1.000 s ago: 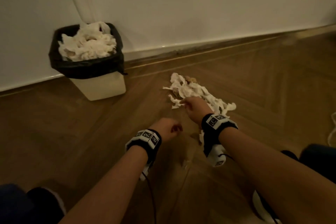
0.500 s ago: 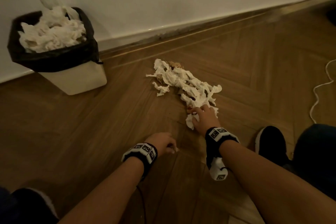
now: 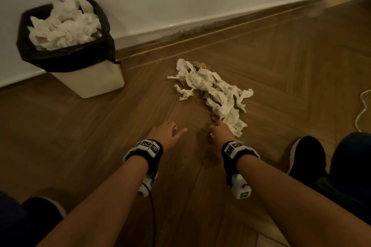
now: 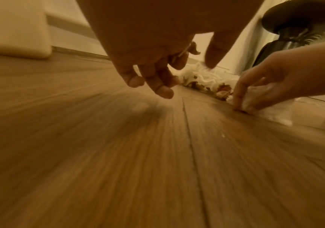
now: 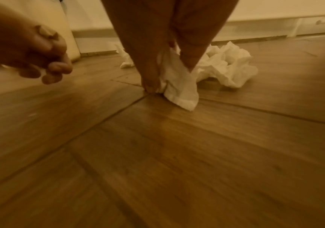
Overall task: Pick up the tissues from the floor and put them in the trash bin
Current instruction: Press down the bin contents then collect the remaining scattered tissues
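Observation:
A long pile of crumpled white tissues (image 3: 210,90) with brown scraps among them lies on the wood floor. My right hand (image 3: 217,128) pinches the pile's near end; thumb and fingers hold a tissue (image 5: 179,91) with the fingertips (image 5: 150,88) on the floor. My left hand (image 3: 174,128) hovers just left of it, fingers curled, index finger out. A small tan scrap (image 5: 44,32) appears tucked in that hand (image 5: 46,67). The white trash bin (image 3: 94,84) with a black liner stands at the far left, heaped with tissues (image 3: 64,26).
A white wall and skirting (image 3: 180,28) run behind the bin and pile. A white cable (image 3: 363,110) lies at the right edge. My black shoes (image 3: 307,152) sit at lower right and lower left. A dark stand (image 4: 294,30) shows beyond the pile.
My right hand has slid from the pile's middle to its near end and now pinches the last tissue. The left hand stayed close by, and its index finger has stretched out.

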The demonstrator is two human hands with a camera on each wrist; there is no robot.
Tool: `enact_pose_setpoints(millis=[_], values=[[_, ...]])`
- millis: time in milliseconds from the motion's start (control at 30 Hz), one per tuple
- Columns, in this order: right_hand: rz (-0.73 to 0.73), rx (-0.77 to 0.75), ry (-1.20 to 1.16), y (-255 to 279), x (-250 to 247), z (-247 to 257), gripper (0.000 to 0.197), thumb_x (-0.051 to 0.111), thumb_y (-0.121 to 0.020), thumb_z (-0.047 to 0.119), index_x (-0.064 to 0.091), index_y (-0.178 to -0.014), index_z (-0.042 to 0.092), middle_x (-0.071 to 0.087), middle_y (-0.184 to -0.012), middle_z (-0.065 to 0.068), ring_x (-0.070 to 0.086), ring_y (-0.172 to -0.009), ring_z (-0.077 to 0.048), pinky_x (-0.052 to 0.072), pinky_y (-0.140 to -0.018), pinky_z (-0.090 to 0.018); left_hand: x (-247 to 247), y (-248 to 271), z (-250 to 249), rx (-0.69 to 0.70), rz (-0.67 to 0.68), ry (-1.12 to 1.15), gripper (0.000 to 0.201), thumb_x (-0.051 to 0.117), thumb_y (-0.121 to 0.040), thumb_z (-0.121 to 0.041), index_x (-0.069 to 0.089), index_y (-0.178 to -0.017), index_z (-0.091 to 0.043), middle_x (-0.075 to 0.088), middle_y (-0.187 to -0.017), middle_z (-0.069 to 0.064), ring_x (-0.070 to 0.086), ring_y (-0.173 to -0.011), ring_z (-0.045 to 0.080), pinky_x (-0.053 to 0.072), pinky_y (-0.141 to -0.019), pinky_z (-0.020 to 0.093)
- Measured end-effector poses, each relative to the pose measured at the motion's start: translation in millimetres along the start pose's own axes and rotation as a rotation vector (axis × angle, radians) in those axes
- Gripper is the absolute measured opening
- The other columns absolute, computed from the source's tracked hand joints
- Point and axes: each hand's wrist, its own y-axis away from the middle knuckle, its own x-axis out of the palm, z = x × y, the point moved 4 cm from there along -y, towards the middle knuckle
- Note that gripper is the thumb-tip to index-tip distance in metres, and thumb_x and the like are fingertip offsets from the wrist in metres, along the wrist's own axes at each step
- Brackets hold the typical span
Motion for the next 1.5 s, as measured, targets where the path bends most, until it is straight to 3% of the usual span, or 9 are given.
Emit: enact_pose_setpoints(millis=[100, 233, 433, 667, 833, 1100, 1300, 1400, 1500], values=[[-0.033, 0.050, -0.097, -6, -4, 0, 0.026, 0.044, -0.092, 0.005, 0.061, -0.111, 0.008, 0.050, -0.123, -0.014, 0.049, -0.112, -0.030, 0.039, -0.095, -0.032, -3, -1, 11, -0.019, -0.020, 0.095, 0.034, 0.027, -0.102, -0.027, 0.055, -0.111, -0.011, 0.057, -0.109, 0.011, 0.056, -0.103, 0.027, 0.042, -0.090, 0.033], [-0.123, 0.144, -0.354, -5, -11, 3, 0.026, 0.042, -0.091, 0.006, 0.065, -0.104, 0.004, 0.064, -0.105, -0.013, 0.058, -0.098, -0.028, 0.045, -0.080, -0.028, 4, 1, 20, -0.036, 0.000, 0.244, 0.036, 0.029, -0.087, 0.008, 0.051, -0.103, -0.016, 0.055, -0.092, 0.005, 0.050, -0.073, 0.012, 0.038, -0.062, 0.024], [-0.183, 0.265, -0.751, -7, -16, 6, 0.036, 0.058, -0.088, 0.035, 0.048, -0.058, 0.018, 0.046, -0.056, 0.004, 0.044, -0.056, -0.011, 0.035, -0.053, -0.023, 8, 2, 24, -0.020, -0.086, 0.255, 0.016, 0.040, -0.097, -0.020, 0.055, -0.097, -0.024, 0.056, -0.080, -0.001, 0.051, -0.065, 0.013, 0.044, -0.062, 0.028], [-0.142, 0.474, -1.479, -9, -36, 7, 0.034, 0.056, -0.090, 0.033, 0.053, -0.059, 0.018, 0.054, -0.045, 0.004, 0.051, -0.059, -0.019, 0.038, -0.058, -0.027, 3, 0, 23, 0.059, -0.116, 0.183, 0.015, 0.050, -0.092, -0.018, 0.059, -0.102, -0.024, 0.053, -0.112, 0.000, 0.052, -0.087, 0.013, 0.042, -0.079, 0.027], [-0.088, 0.450, -1.785, -2, -55, 15, 0.036, 0.047, -0.095, 0.036, 0.042, -0.062, 0.022, 0.036, -0.036, 0.007, 0.033, -0.028, -0.009, 0.029, -0.036, -0.015, -10, -1, 17, 0.029, -0.153, 0.234, 0.025, 0.039, -0.098, -0.030, 0.056, -0.115, -0.023, 0.047, -0.126, 0.003, 0.052, -0.103, 0.016, 0.041, -0.085, 0.028], [0.024, 0.243, -2.145, 3, -90, 55, 0.039, 0.032, -0.100, 0.032, 0.037, -0.063, 0.020, 0.036, -0.032, 0.006, 0.035, -0.026, -0.010, 0.034, -0.034, -0.012, -62, 11, -28, 0.077, -0.243, 0.864, 0.068, 0.023, -0.082, -0.072, 0.038, -0.134, -0.031, 0.048, -0.127, -0.006, 0.046, -0.120, 0.016, 0.036, -0.095, 0.034], [0.089, 0.058, -2.336, 5, -135, 109, 0.007, 0.039, -0.069, 0.014, 0.045, -0.069, 0.013, 0.044, -0.051, 0.000, 0.043, -0.043, -0.016, 0.041, -0.052, -0.020, -129, 15, -21, 0.041, -0.427, 0.890, 0.029, 0.044, -0.089, -0.001, 0.050, -0.107, -0.023, 0.057, -0.115, 0.004, 0.053, -0.105, 0.020, 0.046, -0.083, 0.025], [0.077, 0.044, -2.388, 3, -159, 131, 0.022, 0.039, -0.064, 0.013, 0.052, -0.081, 0.011, 0.048, -0.065, -0.003, 0.042, -0.055, -0.017, 0.032, -0.059, -0.025, -164, 23, -3, -0.015, -0.555, 0.750, 0.040, 0.038, -0.087, 0.009, 0.050, -0.112, -0.020, 0.050, -0.127, 0.007, 0.046, -0.118, 0.022, 0.038, -0.104, 0.041], [0.116, -0.038, -2.364, 3, -181, 165, 0.020, 0.038, -0.065, 0.015, 0.052, -0.074, 0.006, 0.055, -0.060, -0.010, 0.048, -0.046, -0.022, 0.038, -0.055, -0.022, -198, 39, 14, 0.025, -0.738, 0.719, 0.032, 0.033, -0.093, 0.006, 0.050, -0.106, -0.018, 0.050, -0.124, 0.013, 0.051, -0.101, 0.013, 0.040, -0.097, 0.023]])
